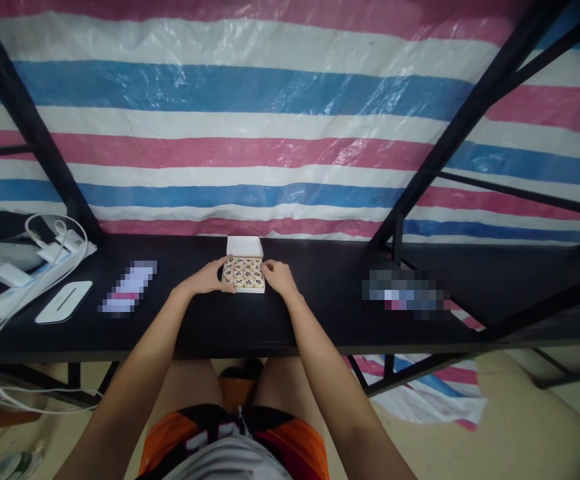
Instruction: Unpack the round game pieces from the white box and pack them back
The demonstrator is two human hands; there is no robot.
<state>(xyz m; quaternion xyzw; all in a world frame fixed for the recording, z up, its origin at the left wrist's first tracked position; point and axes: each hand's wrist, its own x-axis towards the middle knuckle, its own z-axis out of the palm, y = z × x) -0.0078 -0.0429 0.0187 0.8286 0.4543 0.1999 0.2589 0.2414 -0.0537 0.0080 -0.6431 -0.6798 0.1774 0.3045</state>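
Black worktop (330, 293) under open white box (250, 290), striped sheeting (250, 87) behind. Round pieces (239, 274) inside box. Left hand (207, 279) — fingers holding box's left side. Right hand (280, 275) — fingers bunched at right edge, grip unclear.

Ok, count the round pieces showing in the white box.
16 round pieces show, in four rows of four across the white box, between the left hand and the right hand. Any underneath would be hidden.

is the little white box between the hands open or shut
The white box is open: its flap is back on the far side, and rows of round marked pieces show inside.
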